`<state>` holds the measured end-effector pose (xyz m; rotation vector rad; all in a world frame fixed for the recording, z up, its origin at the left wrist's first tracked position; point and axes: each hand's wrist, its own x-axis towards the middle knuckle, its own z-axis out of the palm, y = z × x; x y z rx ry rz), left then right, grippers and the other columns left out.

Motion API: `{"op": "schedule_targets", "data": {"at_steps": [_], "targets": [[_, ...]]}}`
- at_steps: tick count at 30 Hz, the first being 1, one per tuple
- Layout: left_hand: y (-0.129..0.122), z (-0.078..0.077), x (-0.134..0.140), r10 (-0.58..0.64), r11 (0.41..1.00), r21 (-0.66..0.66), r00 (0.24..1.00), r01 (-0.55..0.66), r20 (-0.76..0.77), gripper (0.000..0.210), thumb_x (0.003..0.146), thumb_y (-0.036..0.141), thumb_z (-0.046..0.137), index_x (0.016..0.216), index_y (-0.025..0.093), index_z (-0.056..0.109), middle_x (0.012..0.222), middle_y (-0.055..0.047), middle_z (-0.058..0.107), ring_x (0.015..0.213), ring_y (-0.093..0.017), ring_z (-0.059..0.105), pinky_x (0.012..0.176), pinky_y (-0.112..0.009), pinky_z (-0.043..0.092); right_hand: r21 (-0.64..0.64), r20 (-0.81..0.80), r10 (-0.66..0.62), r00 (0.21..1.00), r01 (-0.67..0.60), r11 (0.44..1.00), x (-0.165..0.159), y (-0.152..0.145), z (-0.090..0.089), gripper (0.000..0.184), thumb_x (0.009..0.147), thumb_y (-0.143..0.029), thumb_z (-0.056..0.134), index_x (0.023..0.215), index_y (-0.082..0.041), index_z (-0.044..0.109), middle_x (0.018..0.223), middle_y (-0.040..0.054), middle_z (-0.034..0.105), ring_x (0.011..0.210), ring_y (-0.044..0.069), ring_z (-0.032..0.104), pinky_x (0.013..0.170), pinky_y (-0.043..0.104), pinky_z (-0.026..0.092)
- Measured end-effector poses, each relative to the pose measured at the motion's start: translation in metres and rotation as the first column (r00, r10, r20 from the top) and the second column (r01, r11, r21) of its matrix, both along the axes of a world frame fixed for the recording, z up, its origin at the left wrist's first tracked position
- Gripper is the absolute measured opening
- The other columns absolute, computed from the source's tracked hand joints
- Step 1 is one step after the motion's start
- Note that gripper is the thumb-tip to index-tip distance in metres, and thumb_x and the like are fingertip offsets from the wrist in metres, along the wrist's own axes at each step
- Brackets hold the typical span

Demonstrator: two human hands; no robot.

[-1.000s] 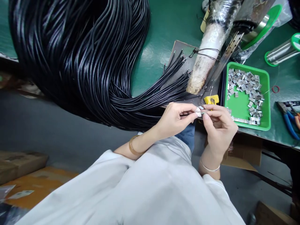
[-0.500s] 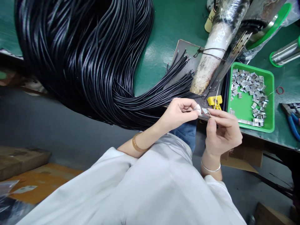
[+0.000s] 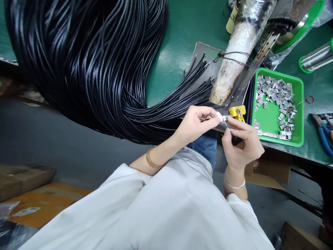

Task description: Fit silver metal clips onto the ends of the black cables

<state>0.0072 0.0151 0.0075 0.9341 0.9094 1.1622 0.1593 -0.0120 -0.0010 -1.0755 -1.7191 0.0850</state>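
My left hand (image 3: 196,123) pinches the end of a thin black cable at the table's front edge, with white tape on its fingertips. My right hand (image 3: 240,140) meets it fingertip to fingertip and holds a small metal clip (image 3: 225,118) against the cable end. A big bundle of black cables (image 3: 91,59) fans from the upper left down toward my hands. Just behind my fingers sits a small yellow fixture (image 3: 237,111). Right of it, a green tray (image 3: 267,119) holds several loose metal clips (image 3: 277,95).
A wrapped, stained cylinder (image 3: 234,66) and a perforated metal strip (image 3: 256,62) slant over the dark plate behind the fixture. Blue-handled pliers (image 3: 322,133) lie at the right edge, green-rimmed reels (image 3: 313,57) at the back right. Cardboard boxes (image 3: 26,177) stand on the floor.
My right hand moved a little away half a second ago with the clip, then came back against my left fingertips. The left hand stayed on the cable end.
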Motion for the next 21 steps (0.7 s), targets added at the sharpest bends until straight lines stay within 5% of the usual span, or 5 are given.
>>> {"op": "schedule_targets", "data": {"at_steps": [10, 21], "targets": [[0.0023, 0.0031, 0.0022, 0.075, 0.996, -0.041, 0.997, -0.075, 0.0, 0.005, 0.069, 0.016, 0.071, 0.068, 0.011, 0.073, 0.067, 0.0, 0.07, 0.063, -0.007, 0.062, 0.063, -0.018, 0.052, -0.089, -0.086, 0.058, 0.995, -0.066, 0.994, -0.0005, 0.0036, 0.0001, 0.016, 0.082, -0.01, 0.066, 0.09, -0.022, 0.061, 0.121, 0.0054, 0.073, 0.098, 0.022, 0.075, 0.078, 0.039, 0.067], [0.0044, 0.0029, 0.0075, 0.155, 0.988, 0.014, 0.988, -0.155, 0.017, 0.007, 0.069, 0.017, 0.072, 0.072, 0.01, 0.073, 0.068, -0.001, 0.071, 0.063, -0.007, 0.063, 0.061, -0.015, 0.054, -0.166, -0.127, 0.033, 0.991, -0.054, 0.985, -0.0033, 0.0061, 0.0055, 0.015, 0.083, -0.009, 0.068, 0.092, -0.02, 0.062, 0.119, 0.0068, 0.073, 0.098, 0.021, 0.075, 0.08, 0.038, 0.067]]}}
